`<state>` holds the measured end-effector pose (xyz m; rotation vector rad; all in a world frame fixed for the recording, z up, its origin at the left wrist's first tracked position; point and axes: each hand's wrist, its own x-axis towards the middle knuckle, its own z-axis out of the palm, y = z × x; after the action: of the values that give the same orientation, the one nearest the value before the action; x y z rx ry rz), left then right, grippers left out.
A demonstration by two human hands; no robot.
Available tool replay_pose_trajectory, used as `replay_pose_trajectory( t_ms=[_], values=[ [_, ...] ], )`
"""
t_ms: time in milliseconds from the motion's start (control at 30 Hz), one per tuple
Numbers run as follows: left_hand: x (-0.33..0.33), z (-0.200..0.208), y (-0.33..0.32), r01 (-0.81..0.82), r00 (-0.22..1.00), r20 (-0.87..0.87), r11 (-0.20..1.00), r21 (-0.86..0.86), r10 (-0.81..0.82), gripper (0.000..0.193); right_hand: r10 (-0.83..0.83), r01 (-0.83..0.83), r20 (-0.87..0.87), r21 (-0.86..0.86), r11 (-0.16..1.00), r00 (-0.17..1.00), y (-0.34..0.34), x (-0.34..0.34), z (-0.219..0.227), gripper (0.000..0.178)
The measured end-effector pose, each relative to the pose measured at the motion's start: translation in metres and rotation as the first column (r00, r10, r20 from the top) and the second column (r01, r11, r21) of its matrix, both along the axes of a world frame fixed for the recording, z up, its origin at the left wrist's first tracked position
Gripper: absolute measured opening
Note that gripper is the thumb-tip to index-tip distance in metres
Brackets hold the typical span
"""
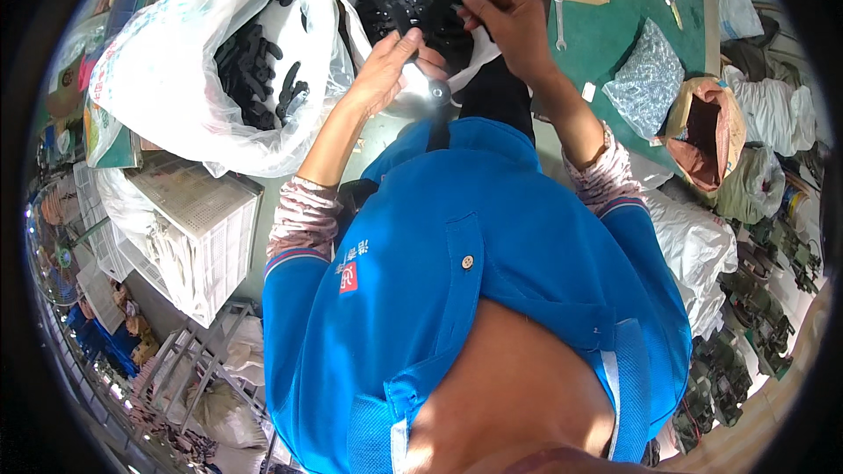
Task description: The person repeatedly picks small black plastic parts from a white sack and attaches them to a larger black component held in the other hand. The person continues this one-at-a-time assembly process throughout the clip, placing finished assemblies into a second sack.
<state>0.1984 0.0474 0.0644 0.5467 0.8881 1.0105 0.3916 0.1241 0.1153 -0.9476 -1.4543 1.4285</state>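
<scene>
Both hands' fingers pinch a black part [443, 13] (shape unclear, largely hidden).

One head camera looks steeply down, close over the blue shirt [492, 272], toward the green table [615, 35]; the rim seems bent

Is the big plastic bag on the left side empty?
No, the large clear plastic bag on the left holds many black parts.
</scene>
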Motion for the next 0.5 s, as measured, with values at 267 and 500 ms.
replay_pose_trajectory(
  t_ms=[267,500],
  values=[
    [-0.030,-0.015,0.007,-0.225,0.917,0.343,0.974,0.025,0.203,0.024,-0.014,0.013,0.138,0.014,1.000,0.990,0.079,-0.027,0.054,0.026],
    [-0.015,-0.002,0.028,-0.410,0.885,0.274,0.909,0.072,0.377,0.037,0.030,-0.026,0.052,-0.076,0.997,0.998,0.090,-0.032,0.038,0.033]
  ],
)
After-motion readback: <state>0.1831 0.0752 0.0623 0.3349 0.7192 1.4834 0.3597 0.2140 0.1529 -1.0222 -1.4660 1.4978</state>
